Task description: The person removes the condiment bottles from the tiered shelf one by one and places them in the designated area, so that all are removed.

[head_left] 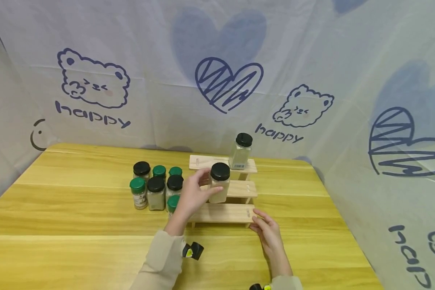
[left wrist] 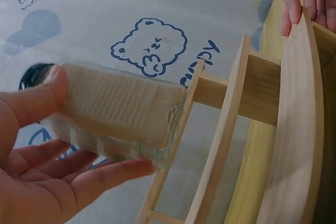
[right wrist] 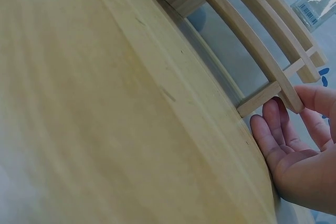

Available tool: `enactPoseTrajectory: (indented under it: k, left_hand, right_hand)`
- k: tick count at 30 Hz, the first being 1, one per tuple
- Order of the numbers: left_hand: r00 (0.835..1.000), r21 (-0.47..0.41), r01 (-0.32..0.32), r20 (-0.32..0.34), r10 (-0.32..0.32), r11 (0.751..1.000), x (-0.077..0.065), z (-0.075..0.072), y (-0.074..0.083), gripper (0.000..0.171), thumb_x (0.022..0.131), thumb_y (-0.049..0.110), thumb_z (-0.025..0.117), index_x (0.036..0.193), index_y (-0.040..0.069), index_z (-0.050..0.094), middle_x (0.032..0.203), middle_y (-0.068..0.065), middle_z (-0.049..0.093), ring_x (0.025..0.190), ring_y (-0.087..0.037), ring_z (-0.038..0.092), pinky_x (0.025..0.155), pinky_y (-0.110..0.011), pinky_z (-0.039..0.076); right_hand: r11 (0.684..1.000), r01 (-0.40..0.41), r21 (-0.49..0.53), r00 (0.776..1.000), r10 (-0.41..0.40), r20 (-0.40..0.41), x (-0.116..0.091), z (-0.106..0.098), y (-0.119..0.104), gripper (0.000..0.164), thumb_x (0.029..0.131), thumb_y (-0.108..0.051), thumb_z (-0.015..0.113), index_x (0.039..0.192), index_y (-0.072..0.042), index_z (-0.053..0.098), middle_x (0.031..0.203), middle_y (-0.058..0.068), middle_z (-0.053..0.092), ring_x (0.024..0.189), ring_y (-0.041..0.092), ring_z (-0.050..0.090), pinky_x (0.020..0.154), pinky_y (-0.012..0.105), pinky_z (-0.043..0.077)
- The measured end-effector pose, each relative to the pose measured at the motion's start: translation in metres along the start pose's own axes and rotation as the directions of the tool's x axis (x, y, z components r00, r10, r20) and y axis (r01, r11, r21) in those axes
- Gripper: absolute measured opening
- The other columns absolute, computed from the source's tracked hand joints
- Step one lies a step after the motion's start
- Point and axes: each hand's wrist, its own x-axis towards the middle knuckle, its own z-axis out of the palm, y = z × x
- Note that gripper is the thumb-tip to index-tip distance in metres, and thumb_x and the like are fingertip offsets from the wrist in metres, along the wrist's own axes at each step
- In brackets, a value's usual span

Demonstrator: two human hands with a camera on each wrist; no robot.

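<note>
My left hand [head_left: 193,195] grips a clear, square-sided spice jar [head_left: 218,195] with a black lid, thumb on one side and fingers on the other. In the left wrist view, pale contents fill the jar [left wrist: 118,100]. It is held over the three-step wooden rack [head_left: 221,213], overlapping the middle step in the head view. My right hand [head_left: 270,233] holds the right end of the rack's lowest step, fingers curled at its underside in the right wrist view. On the top step, toward the right, stands another black-lidded jar [head_left: 241,155], upright.
Left of the rack, several spice jars stand grouped on the wooden table [head_left: 76,201], some with a green lid [head_left: 137,185], others with a black lid [head_left: 156,184]. A printed cloth [head_left: 159,96] hangs behind the table and along its right side.
</note>
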Motion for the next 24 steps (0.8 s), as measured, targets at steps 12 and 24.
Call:
enactPoseTrajectory:
  k: [12,24]
  left_hand:
    - [0.997,-0.009,-0.081,0.015,0.081,0.997,-0.010,-0.005,-0.014,0.046,0.068,0.004,0.077,0.110,-0.002,0.058,0.097,-0.011,0.061,0.091,-0.026,0.060,0.081,-0.034,0.049]
    - [0.998,-0.033,-0.044,0.045,0.045,0.999,-0.022,-0.017,-0.017,0.044,0.068,0.006,0.077,0.109,0.002,0.061,0.097,-0.008,0.063,0.089,-0.022,0.060,0.079,-0.039,0.049]
  right_hand:
    - [1.000,-0.005,0.001,1.000,0.005,-0.007,0.001,-0.001,0.001,0.021,0.085,0.007,0.053,0.098,-0.005,0.065,0.090,0.007,0.057,0.069,0.014,0.058,0.069,0.026,0.052]
    - [1.000,-0.006,0.003,1.000,0.006,-0.002,0.002,0.000,0.001,0.022,0.084,0.008,0.052,0.098,-0.005,0.064,0.090,0.007,0.057,0.068,0.014,0.059,0.068,0.025,0.052]
